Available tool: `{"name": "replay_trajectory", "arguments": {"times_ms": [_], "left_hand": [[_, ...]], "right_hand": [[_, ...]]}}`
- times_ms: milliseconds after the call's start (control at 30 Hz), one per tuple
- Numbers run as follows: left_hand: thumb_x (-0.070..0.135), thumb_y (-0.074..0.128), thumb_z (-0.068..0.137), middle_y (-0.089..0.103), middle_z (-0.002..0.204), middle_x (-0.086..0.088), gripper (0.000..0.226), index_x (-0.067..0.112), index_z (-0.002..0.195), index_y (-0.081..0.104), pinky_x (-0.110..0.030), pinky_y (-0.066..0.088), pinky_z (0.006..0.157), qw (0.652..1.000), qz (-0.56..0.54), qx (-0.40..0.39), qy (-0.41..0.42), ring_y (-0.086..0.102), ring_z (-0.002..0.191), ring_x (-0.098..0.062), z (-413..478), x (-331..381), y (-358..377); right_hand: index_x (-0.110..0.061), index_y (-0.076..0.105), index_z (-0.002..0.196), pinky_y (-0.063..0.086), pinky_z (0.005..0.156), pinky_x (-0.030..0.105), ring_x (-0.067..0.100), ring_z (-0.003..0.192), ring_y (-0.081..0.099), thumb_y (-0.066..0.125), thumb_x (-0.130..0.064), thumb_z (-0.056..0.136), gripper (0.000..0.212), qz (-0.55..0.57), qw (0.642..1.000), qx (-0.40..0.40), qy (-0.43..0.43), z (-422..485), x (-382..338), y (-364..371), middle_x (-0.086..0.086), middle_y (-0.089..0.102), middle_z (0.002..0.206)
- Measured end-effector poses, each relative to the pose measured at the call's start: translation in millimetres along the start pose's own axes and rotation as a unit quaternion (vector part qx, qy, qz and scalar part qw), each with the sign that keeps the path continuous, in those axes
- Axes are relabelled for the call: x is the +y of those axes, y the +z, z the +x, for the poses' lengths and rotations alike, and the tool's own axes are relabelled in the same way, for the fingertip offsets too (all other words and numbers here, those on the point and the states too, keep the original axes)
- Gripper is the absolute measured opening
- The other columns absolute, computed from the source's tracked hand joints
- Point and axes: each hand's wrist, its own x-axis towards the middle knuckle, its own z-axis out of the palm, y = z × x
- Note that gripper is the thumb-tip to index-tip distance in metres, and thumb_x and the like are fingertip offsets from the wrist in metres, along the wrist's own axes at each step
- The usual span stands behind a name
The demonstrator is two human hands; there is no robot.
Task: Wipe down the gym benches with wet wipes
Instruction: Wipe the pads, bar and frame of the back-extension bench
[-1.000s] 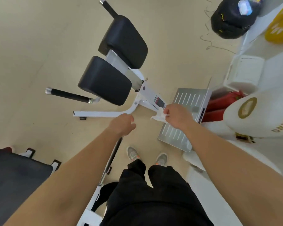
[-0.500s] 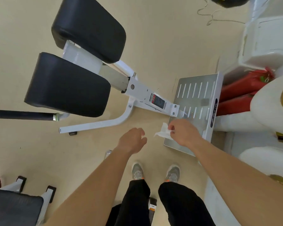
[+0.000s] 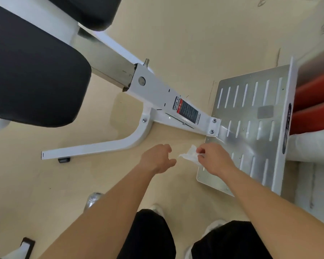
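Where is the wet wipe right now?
Head view, centre-right: the wet wipe is pinched by the right hand, held in the air just left of the slotted metal footplate, with the left hand close beside it but apart.

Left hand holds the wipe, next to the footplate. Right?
Wrong hand. In the head view the right hand pinches the wipe, and the left hand holds nothing. It is indeed next to the footplate.
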Motion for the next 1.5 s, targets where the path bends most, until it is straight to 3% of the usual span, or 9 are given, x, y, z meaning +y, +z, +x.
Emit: {"name": "replay_trajectory", "arguments": {"times_ms": [367,533,767,933,1100,1200,1300,1400,1500], "left_hand": [[0.043,0.072,0.088,0.056,0.133,0.002,0.062,0.033,0.143,0.046,-0.037,0.049,0.096,0.995,-0.066,0.057,0.048,0.058,0.113,-0.018,101.6,-33.2,38.2],[0.033,0.065,0.095,0.062,0.118,0.003,0.023,0.026,0.117,0.068,-0.028,0.043,0.079,0.983,-0.096,0.150,0.051,0.061,0.102,-0.016,138.5,-58.3,54.0],[0.027,0.067,0.091,0.064,0.091,0.018,0.006,0.028,0.096,0.071,-0.021,0.042,0.065,0.923,-0.213,0.320,-0.023,0.062,0.086,-0.007,164.7,-106.9,77.1],[0.014,0.060,0.092,0.061,0.091,0.007,0.010,0.023,0.089,0.061,-0.035,0.048,0.066,0.856,-0.222,0.464,-0.058,0.060,0.076,-0.016,189.8,-141.4,98.7],[-0.006,0.063,0.081,0.062,0.094,-0.007,0.029,0.014,0.099,0.075,-0.042,0.051,0.056,0.805,-0.095,0.584,-0.046,0.059,0.076,-0.030,220.9,-181.2,120.4],[-0.001,0.053,0.080,0.067,0.114,-0.011,0.040,0.013,0.112,0.072,-0.045,0.054,0.081,0.800,0.009,0.600,-0.023,0.064,0.098,-0.034,229.2,-196.4,148.2],[0.020,0.049,0.092,0.047,0.152,-0.012,0.053,0.008,0.143,0.053,-0.048,0.034,0.116,0.835,0.074,0.544,-0.026,0.043,0.142,-0.028,227.3,-203.7,181.5],[0.035,0.044,0.095,0.030,0.162,-0.011,0.065,0.009,0.154,0.036,-0.046,0.017,0.122,0.854,0.084,0.511,-0.041,0.026,0.151,-0.025,235.1,-204.8,180.6],[0.040,0.038,0.098,0.034,0.161,-0.011,0.063,0.009,0.153,0.038,-0.048,0.018,0.122,0.864,0.093,0.491,-0.054,0.027,0.151,-0.026,247.8,-201.2,152.9]], "right_hand": [[-0.019,0.071,0.119,0.050,0.099,0.037,0.022,0.113,0.063,0.053,-0.010,0.096,0.030,0.068,0.994,0.050,-0.072,103.9,9.4,73.4,0.000,0.070,0.121],[-0.016,0.073,0.114,0.050,0.099,0.035,0.019,0.108,0.064,0.055,-0.004,0.096,0.028,0.101,0.983,0.084,-0.132,145.0,1.3,102.4,0.001,0.070,0.117],[-0.027,0.068,0.096,0.049,0.081,0.025,0.003,0.081,0.058,0.061,-0.012,0.096,0.017,0.112,0.964,0.092,-0.222,193.5,-23.5,149.5,-0.007,0.062,0.103],[-0.012,0.072,0.112,0.041,0.082,0.026,0.018,0.099,0.059,0.054,-0.013,0.100,0.022,0.041,0.946,0.120,-0.297,240.8,-53.9,177.8,0.004,0.059,0.116],[-0.001,0.066,0.118,0.049,0.088,0.039,0.031,0.111,0.056,0.056,0.002,0.094,0.026,-0.047,0.903,0.163,-0.394,271.3,-76.3,212.1,0.009,0.060,0.125],[-0.006,0.061,0.132,0.048,0.100,0.046,0.034,0.128,0.054,0.059,-0.002,0.088,0.044,-0.175,0.858,0.195,-0.443,285.4,-61.0,239.5,0.011,0.058,0.140],[-0.009,0.028,0.157,0.019,0.124,0.046,0.023,0.154,0.017,0.038,-0.023,0.094,0.065,-0.299,0.823,0.193,-0.444,283.3,-36.7,259.4,0.009,0.022,0.165],[-0.007,0.017,0.159,0.012,0.125,0.047,0.024,0.155,0.011,0.031,-0.023,0.095,0.068,-0.392,0.775,0.238,-0.434,285.0,-33.6,257.0,0.012,0.013,0.167],[-0.007,0.022,0.158,0.013,0.123,0.048,0.026,0.154,0.016,0.025,-0.025,0.100,0.062,-0.426,0.753,0.281,-0.415,295.0,-49.7,247.7,0.011,0.020,0.166]]}}
